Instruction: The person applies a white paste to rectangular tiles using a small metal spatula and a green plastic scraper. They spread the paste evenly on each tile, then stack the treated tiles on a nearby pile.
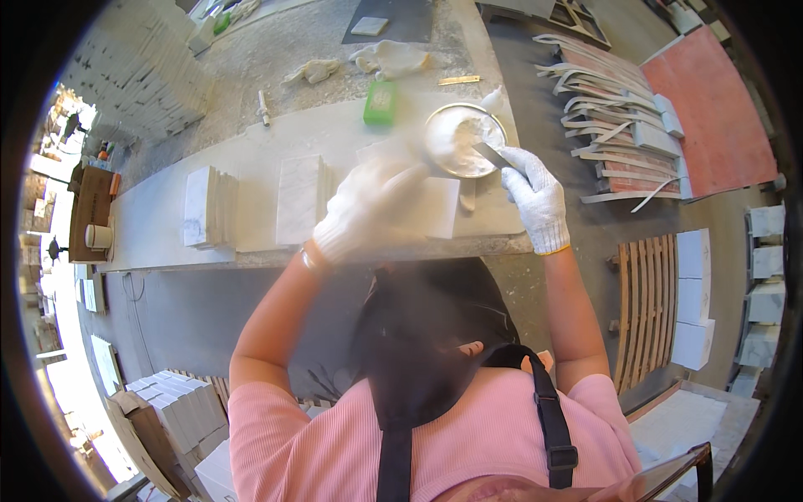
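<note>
My right hand, in a white knit glove, is closed round a putty knife. The knife's flat blade reaches over the rim of a round metal bowl that holds white paste or powder. My left hand, also gloved, is over the table's front part, beside a white tile; its fingers are hazy, and whether it grips the tile does not show. To its left stand white marble-look tiles and another upright stack of tiles.
A green box sits behind my left hand. Farther back lie crumpled gloves and a yellow strip. A marker-like white stick lies at left. Tall tile stacks fill the far left; a slatted pallet stands right.
</note>
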The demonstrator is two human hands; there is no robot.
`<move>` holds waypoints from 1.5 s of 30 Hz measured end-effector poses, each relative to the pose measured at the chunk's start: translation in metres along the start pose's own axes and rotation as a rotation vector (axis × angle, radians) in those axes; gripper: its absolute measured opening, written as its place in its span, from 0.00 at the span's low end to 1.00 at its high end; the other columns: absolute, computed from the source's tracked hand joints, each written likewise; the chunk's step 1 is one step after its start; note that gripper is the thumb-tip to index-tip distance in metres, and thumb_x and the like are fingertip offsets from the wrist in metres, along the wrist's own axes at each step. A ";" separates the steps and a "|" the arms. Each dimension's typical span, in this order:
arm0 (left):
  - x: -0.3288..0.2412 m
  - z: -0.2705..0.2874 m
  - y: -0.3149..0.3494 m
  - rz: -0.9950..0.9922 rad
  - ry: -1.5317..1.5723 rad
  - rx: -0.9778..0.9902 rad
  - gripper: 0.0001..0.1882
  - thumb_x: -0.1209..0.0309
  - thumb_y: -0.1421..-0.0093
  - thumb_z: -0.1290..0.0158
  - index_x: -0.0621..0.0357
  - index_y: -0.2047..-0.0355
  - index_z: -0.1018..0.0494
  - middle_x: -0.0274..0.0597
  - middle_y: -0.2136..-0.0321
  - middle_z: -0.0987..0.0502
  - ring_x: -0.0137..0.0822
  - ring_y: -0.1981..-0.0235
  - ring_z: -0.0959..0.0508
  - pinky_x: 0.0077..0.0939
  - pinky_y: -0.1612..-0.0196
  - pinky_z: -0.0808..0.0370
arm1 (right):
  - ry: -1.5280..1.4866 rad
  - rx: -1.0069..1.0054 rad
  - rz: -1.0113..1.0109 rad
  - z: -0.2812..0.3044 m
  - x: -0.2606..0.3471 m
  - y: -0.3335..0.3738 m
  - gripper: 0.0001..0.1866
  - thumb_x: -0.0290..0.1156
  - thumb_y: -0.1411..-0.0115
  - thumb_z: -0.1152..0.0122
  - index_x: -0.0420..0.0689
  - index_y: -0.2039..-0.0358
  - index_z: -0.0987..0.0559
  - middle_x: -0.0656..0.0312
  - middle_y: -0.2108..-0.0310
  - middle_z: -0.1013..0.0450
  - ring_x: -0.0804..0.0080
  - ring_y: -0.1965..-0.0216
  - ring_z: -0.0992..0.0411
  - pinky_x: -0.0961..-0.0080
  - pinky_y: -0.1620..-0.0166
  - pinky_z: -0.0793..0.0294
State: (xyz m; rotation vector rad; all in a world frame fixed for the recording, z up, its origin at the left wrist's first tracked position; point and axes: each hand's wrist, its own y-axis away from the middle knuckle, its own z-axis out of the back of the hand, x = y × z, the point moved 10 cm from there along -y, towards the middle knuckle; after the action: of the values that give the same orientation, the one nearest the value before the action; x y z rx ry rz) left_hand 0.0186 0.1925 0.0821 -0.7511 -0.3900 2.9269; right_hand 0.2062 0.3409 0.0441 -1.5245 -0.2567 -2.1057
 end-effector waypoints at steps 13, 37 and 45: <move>-0.003 0.027 0.016 0.110 0.229 -0.195 0.51 0.51 0.63 0.24 0.60 0.39 0.27 0.54 0.45 0.25 0.49 0.46 0.23 0.39 0.40 0.27 | -0.516 0.227 -0.160 -0.058 0.074 0.009 0.14 0.23 0.35 0.41 0.40 0.49 0.19 0.63 0.71 0.23 0.79 0.76 0.29 0.81 0.73 0.31; 0.002 0.007 0.004 0.276 0.516 -0.083 0.41 0.58 0.54 0.30 0.63 0.41 0.27 0.53 0.46 0.25 0.49 0.49 0.21 0.40 0.45 0.24 | -0.598 -0.066 -0.239 -0.004 0.001 0.044 0.16 0.24 0.33 0.42 0.38 0.45 0.22 0.63 0.69 0.25 0.80 0.72 0.29 0.82 0.69 0.29; -0.034 -0.068 0.049 0.687 2.099 0.190 0.43 0.43 0.30 0.54 0.67 0.30 0.44 0.62 0.40 0.30 0.58 0.46 0.24 0.53 0.41 0.26 | 0.493 -0.070 0.277 0.007 0.004 -0.038 0.12 0.34 0.33 0.41 0.52 0.51 0.17 0.64 0.68 0.21 0.70 0.73 0.25 0.69 0.67 0.24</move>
State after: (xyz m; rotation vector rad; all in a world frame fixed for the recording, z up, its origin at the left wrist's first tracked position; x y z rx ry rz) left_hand 0.0797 0.1554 0.0272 -3.2479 0.4249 0.8245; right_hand 0.1921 0.3750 0.0556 -0.9624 0.1975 -2.1930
